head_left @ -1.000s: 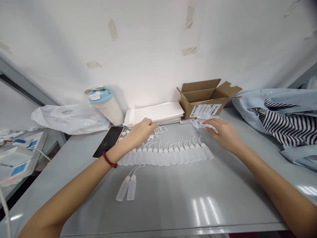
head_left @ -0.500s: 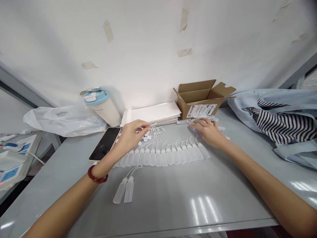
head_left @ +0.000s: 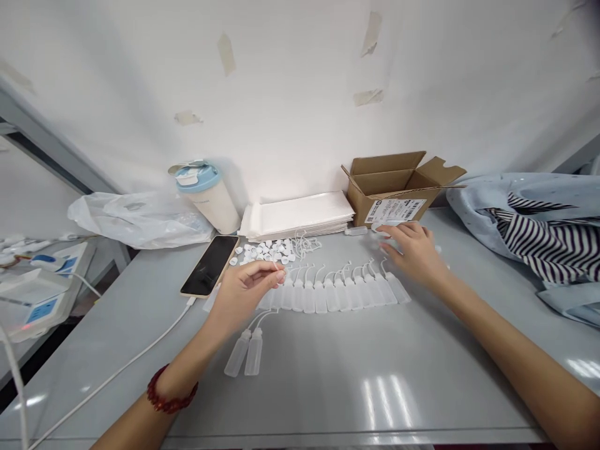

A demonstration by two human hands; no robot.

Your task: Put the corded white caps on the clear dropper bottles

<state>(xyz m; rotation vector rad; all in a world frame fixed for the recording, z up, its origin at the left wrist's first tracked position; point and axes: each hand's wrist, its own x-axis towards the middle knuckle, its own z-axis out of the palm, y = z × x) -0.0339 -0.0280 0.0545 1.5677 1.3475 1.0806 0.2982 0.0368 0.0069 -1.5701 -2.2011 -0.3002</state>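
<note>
A row of translucent squeeze bottles (head_left: 344, 295) with bent nozzles lies across the grey surface (head_left: 328, 381), nozzles pointing away from the person. The left hand (head_left: 238, 290) is over the row's left end, thumb and forefinger pinched together; whether they grip something slim cannot be told. The right hand (head_left: 416, 253), beyond the row's right end, is half open, fingertips at loose bottles (head_left: 380, 230); whether it grips one is unclear. Two nozzled bottles (head_left: 254, 354) lie nearer than the row; white caps (head_left: 265, 251) and loose nozzles (head_left: 307, 245) lie just behind it.
</note>
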